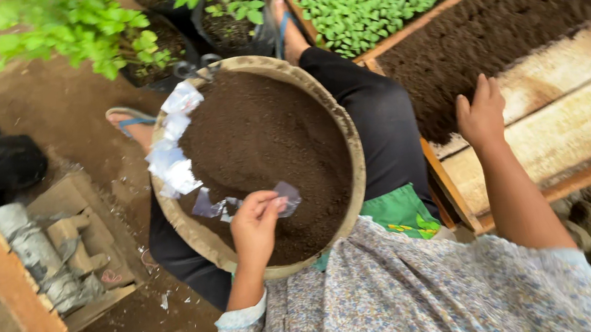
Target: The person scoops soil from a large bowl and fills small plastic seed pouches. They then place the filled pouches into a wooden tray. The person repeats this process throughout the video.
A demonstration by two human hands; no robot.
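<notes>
Pinching a small clear plastic bag (286, 198) between thumb and fingertips, the left hand (256, 226) hovers over the dark soil in the round basin (350, 143) on the person's lap, its forearm rising from a floral sleeve. The right hand (481, 115) reaches out to the wooden tray (570, 114), fingers loosely together and empty at the edge of its soil. Whether those fingertips touch the soil is hard to make out.

Just past the left hand's (256, 224) pinch, the clear bag (286, 199) is blurred, its opening unreadable. The right hand's (481, 115) fingertips, over the soil (490, 26) in the crate (571, 122), are hidden behind its knuckles. The picture's edge cuts the crate off.
</notes>
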